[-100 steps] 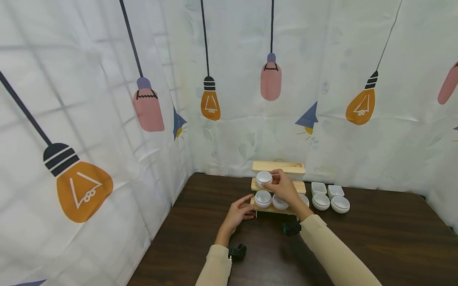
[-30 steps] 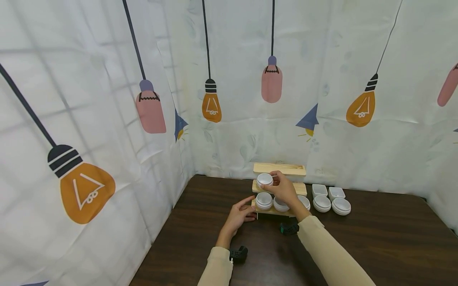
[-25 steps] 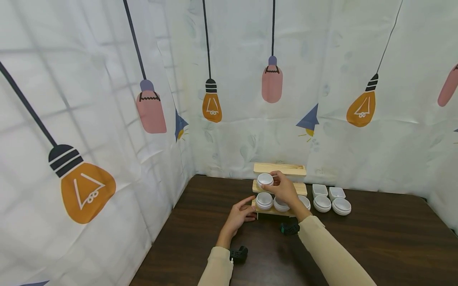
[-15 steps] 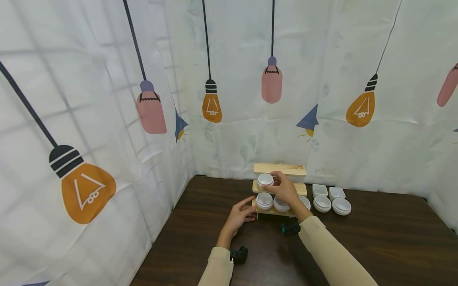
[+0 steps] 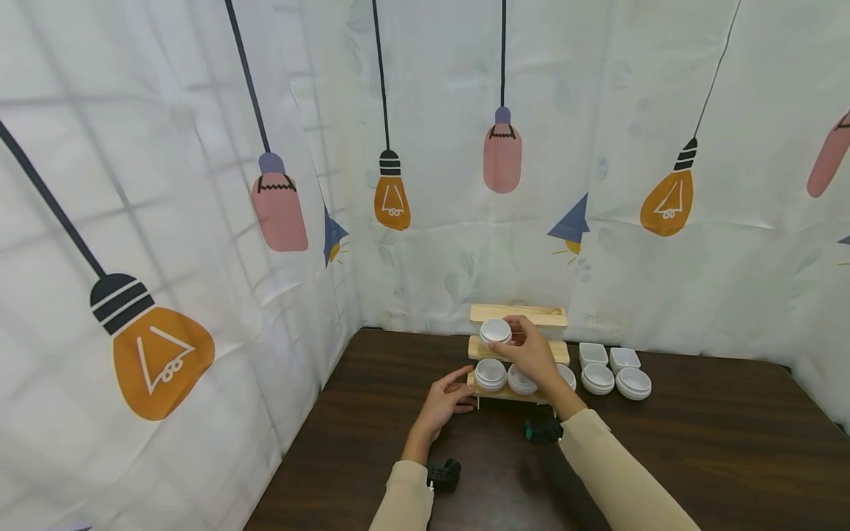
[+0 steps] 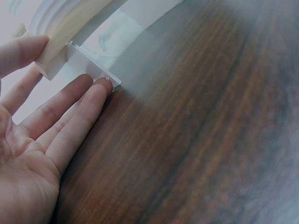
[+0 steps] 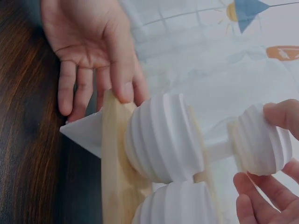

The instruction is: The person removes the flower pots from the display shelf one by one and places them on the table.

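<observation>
My right hand [image 5: 531,350] pinches a small white ribbed round bowl [image 5: 495,332] between thumb and fingers. The bowl overlaps the left part of the middle wooden tier of a three-step stand [image 5: 554,351]. At the front tier's left end is my left hand [image 5: 438,402]; its fairly straight fingers touch the wooden edge [image 6: 51,60] and the clear side leg [image 6: 93,65]. On that front tier sit three similar white bowls, among them the left one [image 5: 491,374] and the middle one [image 5: 521,378]; my right forearm partly hides the third [image 5: 567,375].
Right of the stand, two square white bowls [image 5: 592,352] stand behind round white bowls [image 5: 634,383] on the dark wooden table [image 5: 717,435]. The top tier [image 5: 518,315] is close to the patterned curtain [image 5: 425,273] at the back.
Over the last half second my right hand has raised the bowl slightly and shifted it a little to the right. My left hand keeps its place at the stand's end.
</observation>
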A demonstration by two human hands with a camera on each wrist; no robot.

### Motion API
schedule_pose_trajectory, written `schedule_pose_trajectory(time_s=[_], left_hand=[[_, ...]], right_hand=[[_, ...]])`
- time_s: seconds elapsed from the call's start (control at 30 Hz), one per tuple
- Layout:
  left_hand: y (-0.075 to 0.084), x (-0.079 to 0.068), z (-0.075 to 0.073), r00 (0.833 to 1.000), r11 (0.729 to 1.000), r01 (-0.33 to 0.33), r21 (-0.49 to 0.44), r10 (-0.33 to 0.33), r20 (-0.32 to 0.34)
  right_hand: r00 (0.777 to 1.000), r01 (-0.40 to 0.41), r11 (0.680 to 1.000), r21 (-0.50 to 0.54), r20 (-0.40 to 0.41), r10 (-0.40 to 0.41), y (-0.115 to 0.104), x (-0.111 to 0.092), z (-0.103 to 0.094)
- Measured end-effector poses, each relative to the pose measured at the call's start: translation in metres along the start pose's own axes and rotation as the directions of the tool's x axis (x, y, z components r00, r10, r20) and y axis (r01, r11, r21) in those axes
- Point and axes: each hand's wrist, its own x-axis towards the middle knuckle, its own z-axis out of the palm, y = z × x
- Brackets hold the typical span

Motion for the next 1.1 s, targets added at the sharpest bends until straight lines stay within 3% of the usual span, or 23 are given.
schedule_pose_trajectory(time_s=[0.37,0.7,1.1], left_hand=[[0.0,0.0,0.0,1.0,1.0,0.007,0.003,-0.006,-0.008],[-0.001,0.001,0.0,1.0,1.0,0.005,0.007,-0.005,-0.005],[-0.001,0.001,0.0,1.0,1.0,0.009,0.009,-0.009,-0.007]], right_hand=[[1.0,-0.008,0.999,0.044,-0.025,0.01,-0.013,-0.011,-0.008],[0.998,0.049,0.995,0.083,-0.05,-0.045,-0.012,-0.02,-0.015],[0.999,0.039,0.992,0.121,-0.036,-0.035,-0.014,-0.035,-0.028]])
